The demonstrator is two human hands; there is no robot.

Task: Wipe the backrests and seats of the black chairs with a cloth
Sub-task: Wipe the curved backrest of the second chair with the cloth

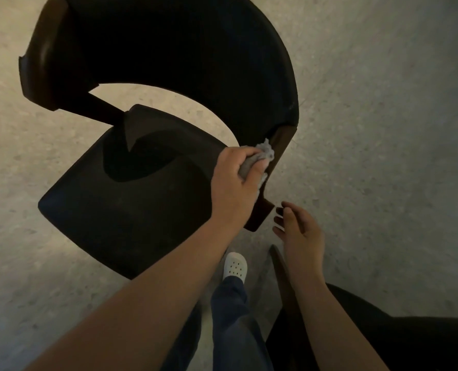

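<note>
A black chair fills the upper middle of the view, with a curved padded backrest (185,46) and a square black seat (120,204) below it. My left hand (235,183) grips a bunched grey cloth (260,159) and presses it against the right end of the backrest, where the dark wooden frame (281,145) meets the seat. My right hand (300,228) hovers with fingers spread, holding nothing, just right of the frame's lower tip.
A second black chair (409,341) with a wooden edge sits at the bottom right, close to my right forearm. My leg in blue trousers and a white perforated clog (234,266) stand between the two chairs. Pale speckled floor (383,129) surrounds everything.
</note>
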